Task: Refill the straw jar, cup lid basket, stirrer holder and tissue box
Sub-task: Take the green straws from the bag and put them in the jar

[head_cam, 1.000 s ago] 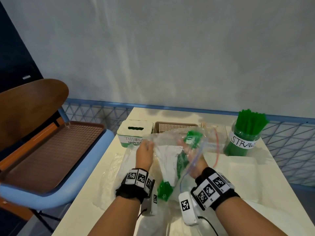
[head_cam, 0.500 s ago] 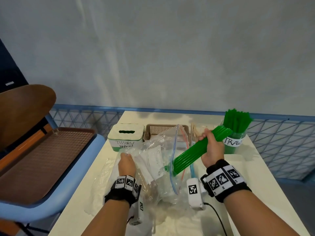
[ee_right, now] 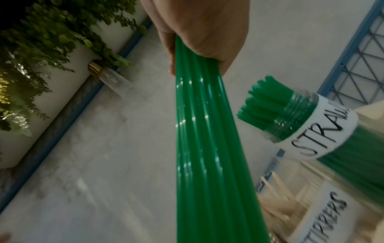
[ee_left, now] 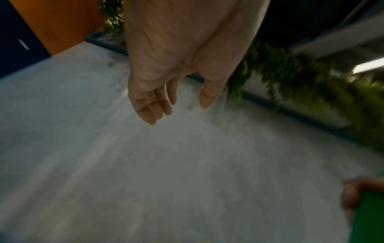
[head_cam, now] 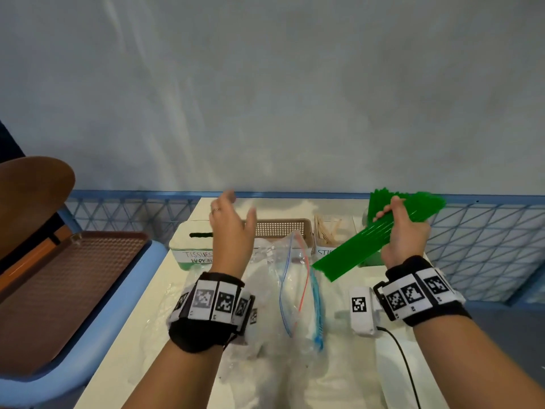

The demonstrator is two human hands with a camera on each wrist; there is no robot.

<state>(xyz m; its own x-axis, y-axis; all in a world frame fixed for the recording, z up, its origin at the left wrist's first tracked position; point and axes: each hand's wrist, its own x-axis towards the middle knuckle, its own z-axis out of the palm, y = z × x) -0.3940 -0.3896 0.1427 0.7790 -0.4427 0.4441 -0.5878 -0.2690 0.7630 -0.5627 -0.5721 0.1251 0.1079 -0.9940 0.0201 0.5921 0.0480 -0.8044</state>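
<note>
Right hand (head_cam: 404,234) grips a bundle of green straws (head_cam: 351,255) mid-length, raised and tilted, far end over the straw jar (ee_right: 324,129) at far right. Left hand (head_cam: 231,231) is up in the air, fingers loose, holding nothing. Zip bag (head_cam: 298,287) lies open on the table (head_cam: 141,329) between the wrists, amid clear plastic. Far row, left to right: tissue box (head_cam: 191,246), lid basket (head_cam: 280,228), stirrer holder (head_cam: 327,234), jar.
</note>
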